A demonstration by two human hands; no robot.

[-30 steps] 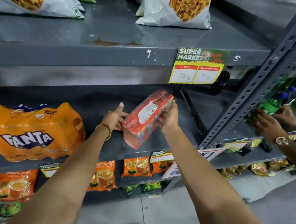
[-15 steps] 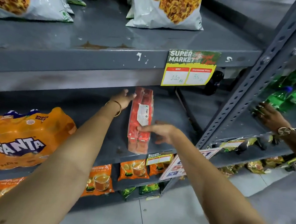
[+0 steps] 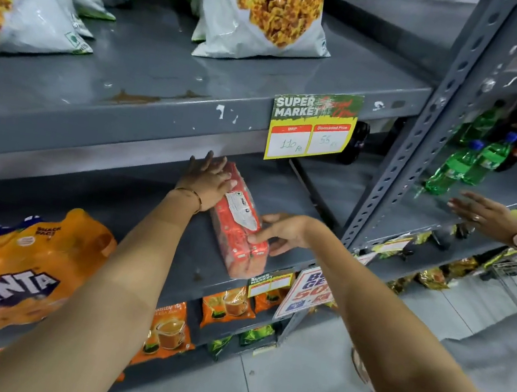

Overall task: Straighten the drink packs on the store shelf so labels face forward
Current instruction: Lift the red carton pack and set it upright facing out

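A red shrink-wrapped drink pack point(image 3: 239, 223) with a white sticker lies on the middle grey shelf point(image 3: 193, 263), its long side running front to back and one end at the shelf's front edge. My left hand point(image 3: 207, 180) rests flat against the pack's far left end. My right hand point(image 3: 281, 233) grips the pack's near right side with fingers and thumb. An orange Fanta multipack point(image 3: 14, 270) sits further left on the same shelf, its label facing forward.
Snack bags point(image 3: 264, 12) stand on the shelf above, which carries a yellow price tag point(image 3: 312, 128). Orange tea packets point(image 3: 168, 330) hang on the shelf below. Another person's hand point(image 3: 489, 217) reaches toward green bottles point(image 3: 466, 166) in the right bay, beyond the perforated upright post point(image 3: 428, 130).
The red pack came down from a tilted, lifted pose onto the shelf and turned lengthwise. My left hand moved to its far end and my right hand to its near side.
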